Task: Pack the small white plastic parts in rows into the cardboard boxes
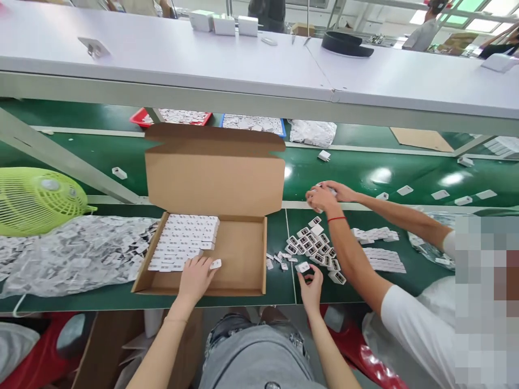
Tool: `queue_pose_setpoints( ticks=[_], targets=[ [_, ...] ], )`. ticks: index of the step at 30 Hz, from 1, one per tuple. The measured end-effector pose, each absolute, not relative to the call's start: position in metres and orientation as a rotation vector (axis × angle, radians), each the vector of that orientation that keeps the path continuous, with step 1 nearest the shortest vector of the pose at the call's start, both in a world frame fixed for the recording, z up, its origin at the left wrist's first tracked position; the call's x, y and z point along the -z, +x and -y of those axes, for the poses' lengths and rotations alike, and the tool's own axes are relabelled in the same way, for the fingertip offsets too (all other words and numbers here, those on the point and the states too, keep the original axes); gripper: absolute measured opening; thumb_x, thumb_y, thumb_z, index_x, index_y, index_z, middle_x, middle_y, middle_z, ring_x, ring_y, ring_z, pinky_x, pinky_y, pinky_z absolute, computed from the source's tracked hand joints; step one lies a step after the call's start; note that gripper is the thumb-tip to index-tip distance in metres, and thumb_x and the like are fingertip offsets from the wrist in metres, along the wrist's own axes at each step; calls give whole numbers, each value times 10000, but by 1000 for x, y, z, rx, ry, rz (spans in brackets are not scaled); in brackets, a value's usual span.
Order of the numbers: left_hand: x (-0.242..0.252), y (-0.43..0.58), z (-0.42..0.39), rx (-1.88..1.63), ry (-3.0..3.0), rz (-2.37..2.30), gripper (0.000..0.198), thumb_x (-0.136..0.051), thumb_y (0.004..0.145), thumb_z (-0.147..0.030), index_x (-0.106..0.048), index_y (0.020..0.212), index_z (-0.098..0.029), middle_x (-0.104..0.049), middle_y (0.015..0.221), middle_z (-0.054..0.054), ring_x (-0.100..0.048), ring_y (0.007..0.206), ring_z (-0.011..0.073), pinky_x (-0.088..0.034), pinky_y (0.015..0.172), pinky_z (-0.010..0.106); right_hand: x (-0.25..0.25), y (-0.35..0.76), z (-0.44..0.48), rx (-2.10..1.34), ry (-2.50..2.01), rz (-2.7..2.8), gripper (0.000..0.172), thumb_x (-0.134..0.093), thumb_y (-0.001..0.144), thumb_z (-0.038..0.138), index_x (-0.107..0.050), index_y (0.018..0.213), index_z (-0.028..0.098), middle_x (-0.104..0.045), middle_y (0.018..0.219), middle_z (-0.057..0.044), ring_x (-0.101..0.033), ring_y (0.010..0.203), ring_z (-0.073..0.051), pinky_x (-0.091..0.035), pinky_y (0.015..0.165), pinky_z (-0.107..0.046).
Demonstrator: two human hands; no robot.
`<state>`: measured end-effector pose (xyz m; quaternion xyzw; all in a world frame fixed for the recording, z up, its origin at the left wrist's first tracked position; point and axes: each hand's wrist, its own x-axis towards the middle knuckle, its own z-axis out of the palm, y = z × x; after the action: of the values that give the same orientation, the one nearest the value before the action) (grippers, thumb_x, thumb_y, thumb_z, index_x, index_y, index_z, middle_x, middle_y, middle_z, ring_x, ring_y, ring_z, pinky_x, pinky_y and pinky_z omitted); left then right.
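Small white unit [302,267] near loose pile [313,244], pinched by fingers of our right hand [311,287]; we grip second unit [215,264] in left hand [195,277], fingers closed, over open cardboard box [243,254] partly filled with white rows [190,233]. Co-worker's hands [319,199] meet beyond pile.
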<state>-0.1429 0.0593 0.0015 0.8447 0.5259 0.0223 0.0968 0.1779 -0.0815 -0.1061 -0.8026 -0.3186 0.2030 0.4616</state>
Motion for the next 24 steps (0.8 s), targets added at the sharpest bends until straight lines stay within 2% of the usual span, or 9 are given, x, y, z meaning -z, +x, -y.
queue_pose_setpoints(
  ticks=[3,7,9,12,14,17,19,21,24],
  targets=[
    [3,-151,-67,33,2697,-1613,285,-338,826,-200,-600,937,-175,-612,879,131,-500,890,283,-357,743,398,107,177,80,-488,-1998,873,313,-523,758,394,-499,975,169,-467,1100,-128,-478,642,-120,-443,560,-274],
    [9,-158,-78,49,2768,-1654,299,-326,808,-157,-578,967,-144,-585,952,166,-484,908,291,-336,745,403,102,172,75,-484,-1984,979,444,-525,751,398,-435,1125,178,-407,1232,-159,-499,676,-133,-448,537,-275],
    [10,-159,-85,24,2781,-1705,304,-337,800,-160,-557,1005,-119,-548,1045,192,-469,954,304,-330,763,409,99,170,67,-466,-2000,1031,473,-507,763,391,-428,1179,181,-392,1261,-159,-523,760,-160,-461,580,-291],
    [9,-163,-95,-36,2753,-1767,319,-370,799,-217,-518,1051,-89,-484,1149,216,-436,1021,329,-324,795,423,90,170,56,-487,-2029,1133,359,-502,770,372,-550,1067,176,-518,1127,-130,-516,910,-219,-459,719,-353],
    [4,-170,-98,-70,2721,-1729,342,-399,790,-253,-497,1076,-94,-455,1192,208,-412,1064,335,-317,829,436,77,167,53,-458,-2051,1123,291,-521,763,362,-602,966,170,-588,961,-108,-516,911,-238,-432,789,-399],
    [-6,-187,-91,-155,2650,-1674,376,-404,790,-292,-468,1126,-137,-426,1234,176,-380,1121,329,-301,882,465,45,141,50,-345,-1996,1029,255,-533,770,330,-610,969,190,-583,943,-90,-523,908,-231,-411,834,-401],
    [-13,-199,-79,-265,2562,-1731,372,-392,799,-325,-470,1125,-165,-426,1228,162,-375,1136,329,-301,900,483,22,104,39,-448,-1862,1139,241,-527,781,277,-607,1003,233,-560,993,-75,-524,935,-214,-416,841,-359],
    [-18,-208,-67,-421,2474,-1793,348,-397,797,-345,-492,1085,-174,-445,1193,159,-389,1135,327,-308,919,486,9,57,18,-739,-1647,1462,259,-538,772,212,-608,1013,275,-564,990,-48,-533,934,-193,-432,827,-314],
    [-24,-215,-51,-616,2440,-1754,299,-436,776,-331,-511,1028,-189,-480,1131,151,-442,1093,322,-335,930,475,5,0,-23,-937,-1477,1765,225,-562,763,183,-616,963,270,-578,944,-19,-549,890,-180,-460,768,-293]
  ],
)
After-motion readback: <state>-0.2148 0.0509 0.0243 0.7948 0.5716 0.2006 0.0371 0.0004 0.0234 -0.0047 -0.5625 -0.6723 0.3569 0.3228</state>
